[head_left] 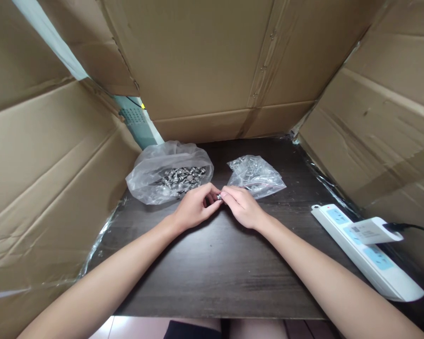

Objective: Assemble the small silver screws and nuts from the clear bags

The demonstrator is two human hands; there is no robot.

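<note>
Meeting at the fingertips above the middle of the bench (212,273), the left hand (199,205) and the right hand (242,205) pinch one small metal piece (219,197) between them. It has a shiny, rounded look, though the fingers hide most of its shape. Both hands are clamped on it, the left with thumb and forefinger bowed into a loop, the right with its fingers folded close together.

Near the far left corner of the bench sits a cloudy, crinkled plastic bag (144,174), its mouth spread toward the hands, with a heap of glossy metal fittings (183,178) inside. Right of it, toward the far edge, a clear zip bag (268,181) lies slumped and creased, holding small silvery parts too jumbled to tell apart.

Along the right edge stretches a long, smooth white power strip (356,261) with pale blue socket panels; a flat white adapter (371,230) is plugged in, joined to a black cable (417,228). The bench top is dark, faintly wood-grained and softly shiny. Creased brown cardboard (205,56) walls in its far, left and right edges.
</note>
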